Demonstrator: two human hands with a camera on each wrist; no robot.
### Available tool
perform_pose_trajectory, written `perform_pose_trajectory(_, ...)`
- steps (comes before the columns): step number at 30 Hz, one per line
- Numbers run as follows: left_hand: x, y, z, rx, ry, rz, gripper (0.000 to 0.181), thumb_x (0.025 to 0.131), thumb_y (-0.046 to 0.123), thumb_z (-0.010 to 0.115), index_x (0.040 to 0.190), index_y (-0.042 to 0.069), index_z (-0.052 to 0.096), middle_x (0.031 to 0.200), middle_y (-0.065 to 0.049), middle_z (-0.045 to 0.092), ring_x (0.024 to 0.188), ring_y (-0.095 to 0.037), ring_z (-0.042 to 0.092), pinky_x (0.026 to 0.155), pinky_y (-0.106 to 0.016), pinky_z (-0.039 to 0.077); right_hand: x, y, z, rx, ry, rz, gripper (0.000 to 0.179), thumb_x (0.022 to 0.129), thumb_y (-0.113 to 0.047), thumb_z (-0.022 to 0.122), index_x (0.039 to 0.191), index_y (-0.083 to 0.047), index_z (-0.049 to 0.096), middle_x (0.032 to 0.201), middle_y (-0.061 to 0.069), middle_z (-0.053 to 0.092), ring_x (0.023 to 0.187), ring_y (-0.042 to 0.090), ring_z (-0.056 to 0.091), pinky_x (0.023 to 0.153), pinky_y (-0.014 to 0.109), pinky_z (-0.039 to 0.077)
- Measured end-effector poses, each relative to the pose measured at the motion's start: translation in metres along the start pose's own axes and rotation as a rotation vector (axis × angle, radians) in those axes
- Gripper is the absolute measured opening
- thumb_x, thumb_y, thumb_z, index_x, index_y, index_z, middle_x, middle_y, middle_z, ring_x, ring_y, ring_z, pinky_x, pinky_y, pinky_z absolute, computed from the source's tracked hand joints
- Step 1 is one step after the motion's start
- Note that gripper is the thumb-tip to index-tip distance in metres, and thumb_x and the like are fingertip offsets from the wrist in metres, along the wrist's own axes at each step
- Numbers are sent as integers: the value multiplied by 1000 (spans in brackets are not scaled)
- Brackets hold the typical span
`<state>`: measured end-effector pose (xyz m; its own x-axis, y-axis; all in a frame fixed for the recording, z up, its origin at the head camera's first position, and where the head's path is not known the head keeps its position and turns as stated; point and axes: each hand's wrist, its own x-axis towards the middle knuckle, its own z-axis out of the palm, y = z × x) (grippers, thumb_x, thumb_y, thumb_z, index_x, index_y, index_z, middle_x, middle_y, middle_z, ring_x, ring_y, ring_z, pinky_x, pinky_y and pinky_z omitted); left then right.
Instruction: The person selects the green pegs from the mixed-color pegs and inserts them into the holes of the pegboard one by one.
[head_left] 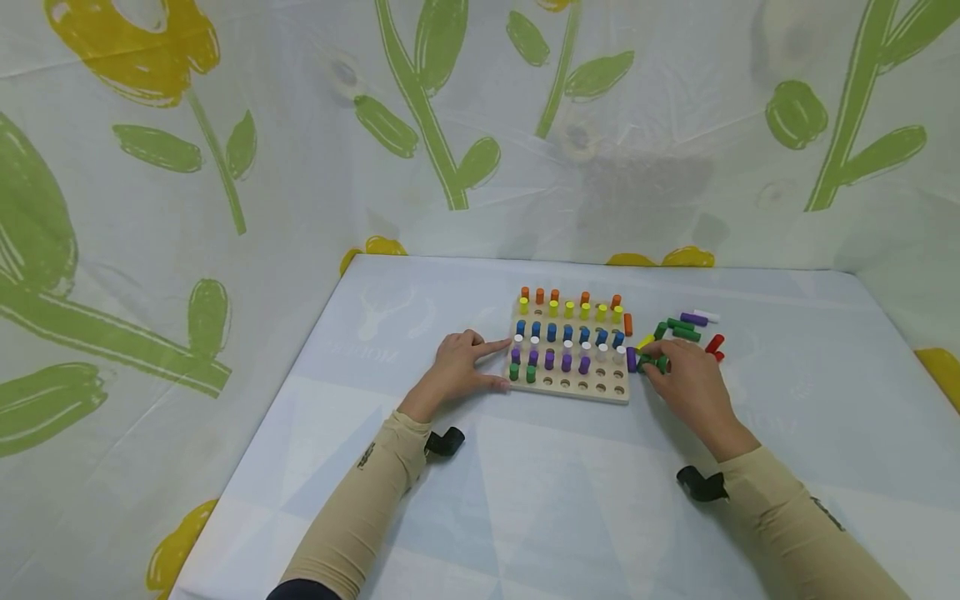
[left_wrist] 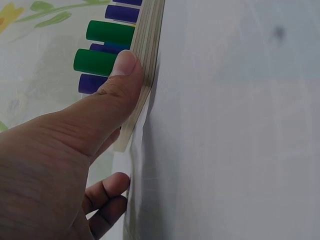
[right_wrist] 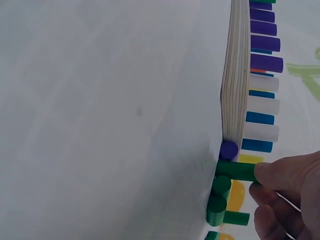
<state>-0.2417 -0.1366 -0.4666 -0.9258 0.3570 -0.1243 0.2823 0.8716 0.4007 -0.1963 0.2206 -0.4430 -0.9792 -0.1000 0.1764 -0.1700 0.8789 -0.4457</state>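
A wooden pegboard (head_left: 557,386) lies on the table, with rows of orange, yellow, blue, white, purple and green pegs standing in it. My left hand (head_left: 459,365) is at its left side, index finger and thumb extended and touching the edge. In the left wrist view the thumb lies across the board's edge beside a green peg (left_wrist: 95,62). To the right of the board my right hand (head_left: 686,375) pinches one end of a green peg (right_wrist: 235,171) between thumb and fingers. A loose purple peg (right_wrist: 229,150) lies against the board, and other green pegs (right_wrist: 217,209) lie near the fingers.
Farther right lie loose pegs: green (head_left: 686,333), purple (head_left: 693,319), white (head_left: 707,316) and red (head_left: 715,342). An orange peg (head_left: 628,324) rests at the board's right edge. Fabric with a flower print (head_left: 540,175) hangs behind the table.
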Motion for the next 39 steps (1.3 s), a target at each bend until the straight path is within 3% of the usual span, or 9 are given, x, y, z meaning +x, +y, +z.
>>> perform_pose_trajectory(39,-3,3,-5,17,-8,10,83,79,60,80,152,38,46,112,-3,44,104,-23,37,95,-38,32,-11,-14,-10,23,26,-7,23,91,-10,74,112,0,73,106,19,70,89,32,60,74,47,53)
